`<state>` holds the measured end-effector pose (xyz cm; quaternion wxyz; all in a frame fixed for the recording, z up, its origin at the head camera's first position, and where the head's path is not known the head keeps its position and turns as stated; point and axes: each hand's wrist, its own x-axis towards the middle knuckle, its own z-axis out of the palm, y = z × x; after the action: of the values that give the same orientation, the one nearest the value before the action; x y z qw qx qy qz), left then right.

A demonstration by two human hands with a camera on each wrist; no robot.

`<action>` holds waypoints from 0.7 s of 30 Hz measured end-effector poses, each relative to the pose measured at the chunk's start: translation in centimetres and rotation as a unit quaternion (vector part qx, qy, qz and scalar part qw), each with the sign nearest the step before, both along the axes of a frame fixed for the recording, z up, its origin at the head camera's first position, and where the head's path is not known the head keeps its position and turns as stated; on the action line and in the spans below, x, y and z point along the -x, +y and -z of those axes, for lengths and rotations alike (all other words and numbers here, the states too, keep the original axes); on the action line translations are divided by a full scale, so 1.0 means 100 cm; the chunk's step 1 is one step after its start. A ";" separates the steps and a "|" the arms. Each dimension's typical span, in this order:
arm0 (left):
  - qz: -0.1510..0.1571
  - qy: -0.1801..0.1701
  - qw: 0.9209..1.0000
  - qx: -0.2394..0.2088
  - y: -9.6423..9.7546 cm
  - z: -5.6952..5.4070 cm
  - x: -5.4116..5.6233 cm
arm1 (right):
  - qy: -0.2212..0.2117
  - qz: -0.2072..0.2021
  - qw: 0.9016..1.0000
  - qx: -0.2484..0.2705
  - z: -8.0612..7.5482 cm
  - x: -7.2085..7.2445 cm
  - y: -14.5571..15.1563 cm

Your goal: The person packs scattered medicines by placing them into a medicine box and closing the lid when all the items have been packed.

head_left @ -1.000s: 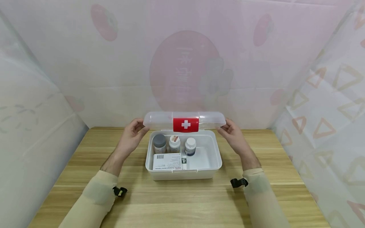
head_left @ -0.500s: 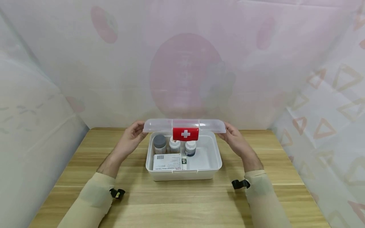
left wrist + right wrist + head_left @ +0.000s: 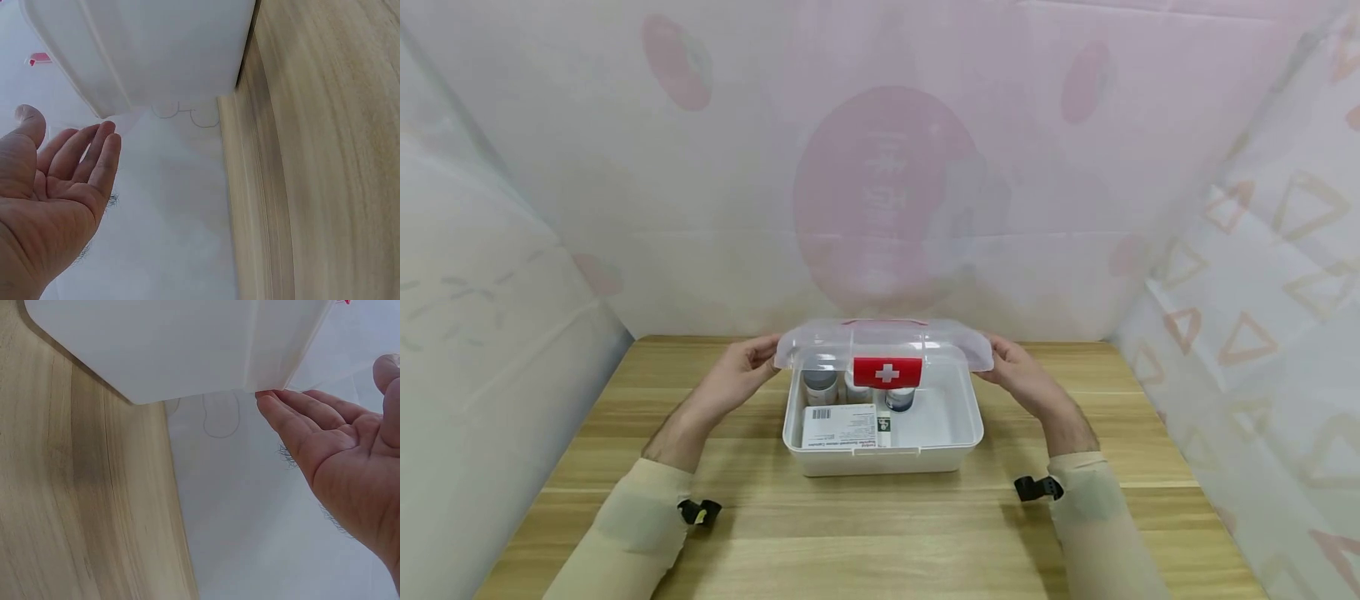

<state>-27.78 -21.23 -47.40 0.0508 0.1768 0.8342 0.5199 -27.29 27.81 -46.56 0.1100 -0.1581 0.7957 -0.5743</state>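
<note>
A white first-aid box [image 3: 880,463] sits on the wooden table with its clear lid [image 3: 820,343] partly raised. The lid carries a red latch flap [image 3: 887,372] with a white cross. At the lid's left end my left hand [image 3: 743,372] holds it between thumb and fingers; my right hand [image 3: 1021,379] does the same at the right end. In both wrist views the fingertips lie right by the box's back corner. Inside stand a grey-capped bottle [image 3: 821,392] and two white pill bottles, their tops behind the lid. A white medicine carton [image 3: 838,427] lies in front of them.
A small green-and-white item [image 3: 883,427] lies beside the carton in the box. Printed cloth walls [image 3: 715,233] enclose the table [image 3: 880,533] at the back and sides. Black straps [image 3: 700,512] show at both wrists.
The lid has swung forward and down over the box, both hands moving down with it. Its red flap now covers part of the bottles. The box stays in place.
</note>
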 end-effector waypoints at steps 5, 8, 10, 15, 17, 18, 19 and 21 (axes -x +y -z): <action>0.031 0.002 0.999 -0.004 -0.005 0.001 -0.002 | -0.001 -0.012 1.000 0.000 -0.001 -0.002 0.000; 0.038 -0.004 0.999 -0.007 -0.006 0.003 -0.002 | 0.000 -0.025 1.000 0.002 0.001 -0.001 0.001; 0.041 -0.006 0.999 -0.007 -0.007 0.004 -0.003 | 0.006 -0.036 0.999 0.000 0.002 -0.001 0.003; 0.042 -0.005 0.999 -0.007 -0.007 0.005 -0.004 | 0.025 -0.058 0.998 -0.005 0.007 -0.001 0.005; 0.042 -0.004 0.999 -0.005 -0.007 0.005 -0.005 | 0.028 -0.064 0.998 -0.003 0.009 0.000 0.006; 0.043 -0.003 0.999 -0.004 -0.007 0.005 -0.005 | 0.030 -0.067 0.997 -0.001 0.010 0.000 0.006; 0.045 -0.003 0.999 -0.003 -0.006 0.005 -0.005 | 0.029 -0.067 0.997 -0.001 0.011 0.000 0.006; 0.048 -0.002 0.999 -0.003 -0.006 0.006 -0.006 | 0.030 -0.067 0.997 0.000 0.012 0.001 0.006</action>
<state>-27.22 -21.79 -47.96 0.0764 0.2155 0.8232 0.5197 -27.34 28.40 -47.78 0.1241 -0.2282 0.7865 -0.5602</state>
